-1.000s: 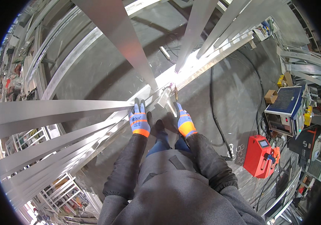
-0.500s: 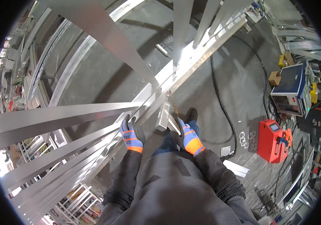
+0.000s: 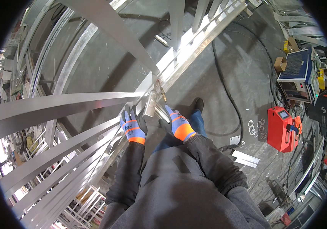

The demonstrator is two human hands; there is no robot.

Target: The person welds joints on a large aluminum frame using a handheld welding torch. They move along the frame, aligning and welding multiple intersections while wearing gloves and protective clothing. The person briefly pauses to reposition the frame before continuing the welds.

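My left hand (image 3: 133, 128) is on the metal frame (image 3: 56, 105), just left of the torch (image 3: 151, 103), with the fingers laid together along a bar; I cannot tell if they close around it. My right hand (image 3: 178, 125) is clamped on the torch, which points up and away from me at the joint where the long rail (image 3: 194, 45) meets the frame. The thin tip (image 3: 162, 91) stands just right of the torch body.

I think the main danger is my left hand: it is very near the torch, so heat or sparks could reach the glove. The bars also crowd around the torch, and if my right hand slips, the tip may touch the wrong bar.

My shoe (image 3: 198, 104) stands right of the torch, and the black cable (image 3: 230, 99) curves on the floor beyond it. It could catch my foot and pull the torch off the joint.

Far right of the torch stands a red case (image 3: 281, 128), closed. Beyond it is an open cardboard box (image 3: 280, 63); its contents I cannot see.
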